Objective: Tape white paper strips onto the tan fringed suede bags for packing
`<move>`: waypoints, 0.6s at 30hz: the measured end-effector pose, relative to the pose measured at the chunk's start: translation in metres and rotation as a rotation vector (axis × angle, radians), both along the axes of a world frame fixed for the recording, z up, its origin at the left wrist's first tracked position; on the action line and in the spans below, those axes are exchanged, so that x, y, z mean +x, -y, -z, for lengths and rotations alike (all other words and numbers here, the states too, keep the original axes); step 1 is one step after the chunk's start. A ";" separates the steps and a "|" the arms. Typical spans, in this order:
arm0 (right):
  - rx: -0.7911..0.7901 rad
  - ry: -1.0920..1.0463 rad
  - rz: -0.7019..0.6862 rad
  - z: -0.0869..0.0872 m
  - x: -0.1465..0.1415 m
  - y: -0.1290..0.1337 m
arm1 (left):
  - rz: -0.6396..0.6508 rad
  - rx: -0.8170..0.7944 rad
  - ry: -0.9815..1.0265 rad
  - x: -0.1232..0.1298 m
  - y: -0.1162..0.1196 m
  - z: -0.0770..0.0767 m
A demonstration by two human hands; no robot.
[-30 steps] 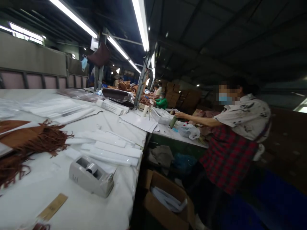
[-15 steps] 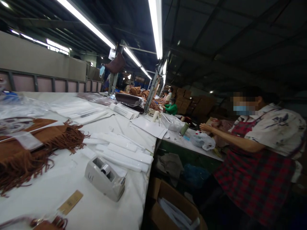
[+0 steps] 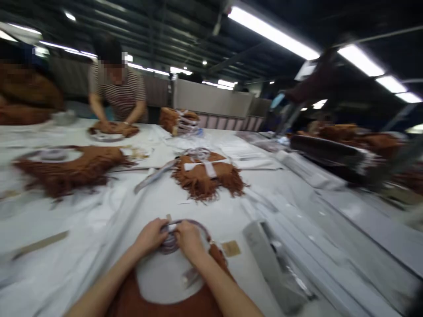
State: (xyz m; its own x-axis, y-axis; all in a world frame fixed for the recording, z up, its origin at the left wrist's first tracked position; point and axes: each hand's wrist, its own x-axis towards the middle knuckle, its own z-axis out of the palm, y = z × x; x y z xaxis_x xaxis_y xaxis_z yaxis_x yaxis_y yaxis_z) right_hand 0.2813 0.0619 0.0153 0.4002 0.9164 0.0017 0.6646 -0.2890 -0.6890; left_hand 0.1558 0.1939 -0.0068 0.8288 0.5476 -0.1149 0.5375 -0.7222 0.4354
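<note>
My left hand (image 3: 152,236) and my right hand (image 3: 189,240) are side by side at the far end of a brown bag (image 3: 165,309) lying in front of me. The fingers of both are closed on its coiled purplish-brown strap (image 3: 169,246), where a small white strip shows between them. The bag has a wide curved opening with the white table visible inside it. A tan tag (image 3: 231,248) lies beside the bag on the right. Farther right stands a grey tape dispenser (image 3: 276,264). Blur hides the fingertips' detail.
Beyond my hands lies a brown fringed bag (image 3: 205,174) with white strips across it. Another fringed bag (image 3: 95,159) is at left. A co-worker in a striped shirt (image 3: 132,94) handles brown material across the table. White foam sheets (image 3: 297,237) cover the right side.
My view has swung left, from the co-worker in the checked apron to the table before me. Both my hands have come into view, closed on the strap.
</note>
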 end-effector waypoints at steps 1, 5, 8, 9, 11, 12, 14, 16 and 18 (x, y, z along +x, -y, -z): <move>0.010 0.007 -0.050 0.007 -0.013 -0.020 | -0.054 -0.030 0.005 -0.022 -0.012 0.001; 0.065 0.112 -0.115 0.022 -0.025 -0.044 | -0.211 -0.148 0.091 -0.040 -0.038 0.005; 0.088 0.186 -0.121 0.022 -0.017 -0.039 | -0.322 -0.121 0.069 -0.022 -0.050 0.009; 0.081 0.199 -0.124 0.021 -0.015 -0.038 | -0.339 -0.115 0.054 -0.016 -0.052 0.010; 0.055 0.222 -0.132 0.019 -0.014 -0.038 | -0.367 -0.109 0.024 -0.005 -0.056 0.013; 0.042 0.232 -0.142 0.018 -0.014 -0.039 | -0.379 -0.108 0.009 -0.001 -0.057 0.014; 0.030 0.248 -0.172 0.018 -0.014 -0.041 | -0.398 -0.107 -0.016 0.006 -0.058 0.015; 0.043 0.245 -0.200 0.021 -0.014 -0.042 | -0.410 -0.111 -0.031 0.011 -0.057 0.016; 0.078 0.233 -0.202 0.025 -0.013 -0.042 | -0.415 -0.119 -0.032 0.013 -0.057 0.017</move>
State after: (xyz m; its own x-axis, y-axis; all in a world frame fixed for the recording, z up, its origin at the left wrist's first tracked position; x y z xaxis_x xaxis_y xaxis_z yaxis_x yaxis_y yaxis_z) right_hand 0.2682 0.1038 -0.0099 0.1904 0.9710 0.1449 0.8458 -0.0873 -0.5263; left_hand 0.1691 0.2506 -0.0234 0.5358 0.8153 -0.2195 0.7867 -0.3877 0.4804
